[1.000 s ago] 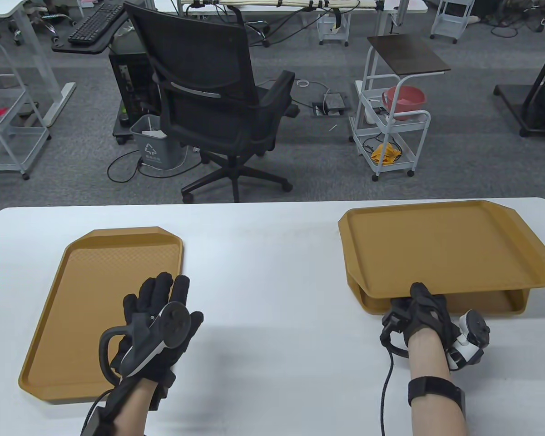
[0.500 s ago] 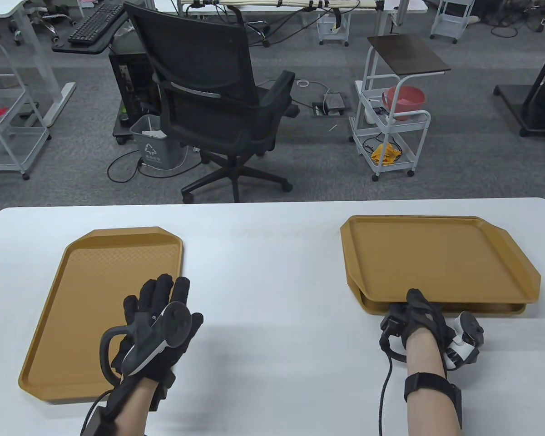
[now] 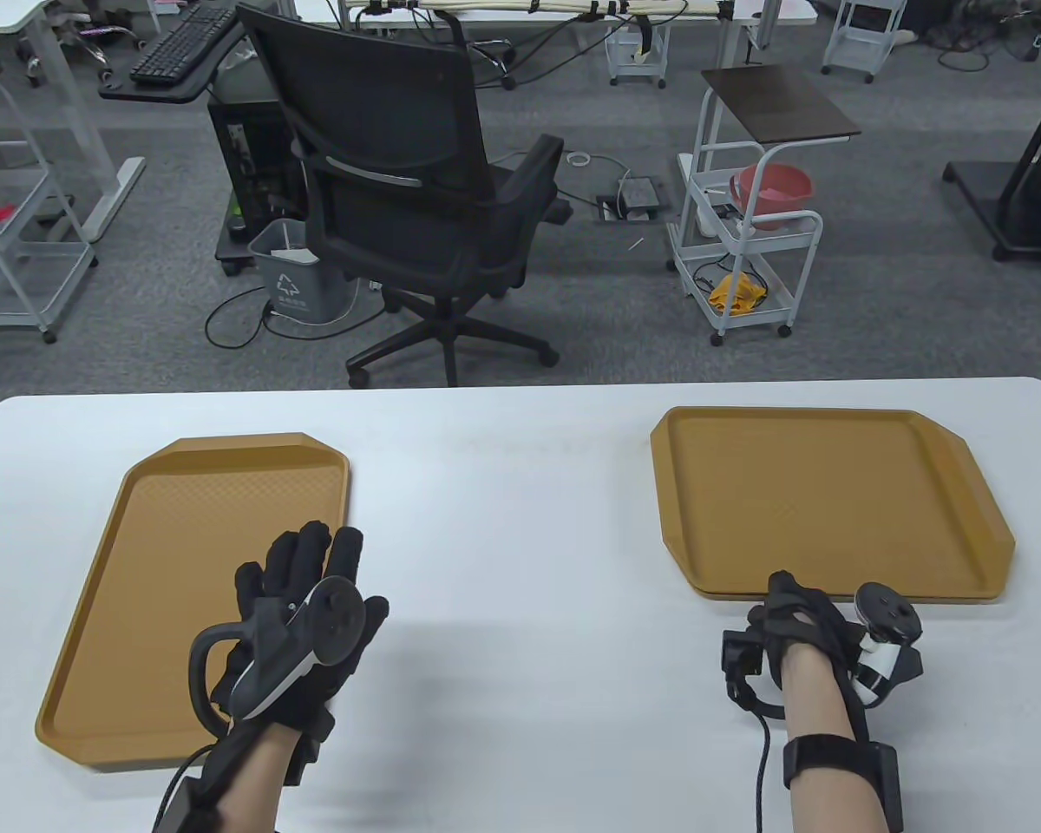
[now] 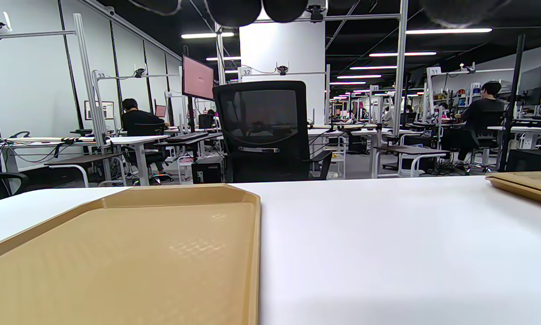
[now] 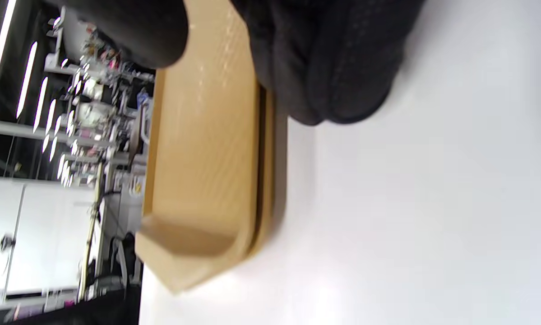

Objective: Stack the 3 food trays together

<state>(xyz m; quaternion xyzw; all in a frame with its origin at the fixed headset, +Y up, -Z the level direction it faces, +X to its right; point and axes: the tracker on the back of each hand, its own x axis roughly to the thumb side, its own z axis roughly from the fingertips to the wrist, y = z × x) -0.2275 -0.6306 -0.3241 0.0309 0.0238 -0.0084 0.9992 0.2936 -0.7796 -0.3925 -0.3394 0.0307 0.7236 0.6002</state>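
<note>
One tan food tray (image 3: 165,555) lies flat at the table's left; it also shows in the left wrist view (image 4: 117,253). My left hand (image 3: 312,590) is open and flat, fingers stretched, at that tray's right edge, holding nothing. At the right a second tray (image 3: 815,495) lies nested on a third, whose rim (image 3: 833,597) shows at the front. The right wrist view shows both rims, the upper tray (image 5: 198,135) on the lower (image 5: 277,180). My right hand (image 3: 798,612) is at the stack's near edge, thumb over the rim, fingers (image 5: 333,67) curled beside it; whether it grips is unclear.
The white table (image 3: 529,538) separates the single tray and the stack by a wide gap. A black office chair (image 3: 416,191) and a white cart (image 3: 746,243) stand on the floor beyond the far edge. The stack's corner shows in the left wrist view (image 4: 527,185).
My right hand lowered the upper tray from a raised, tilted position until it nested flat on the lower one, then drew back a little toward me. My left hand has not moved.
</note>
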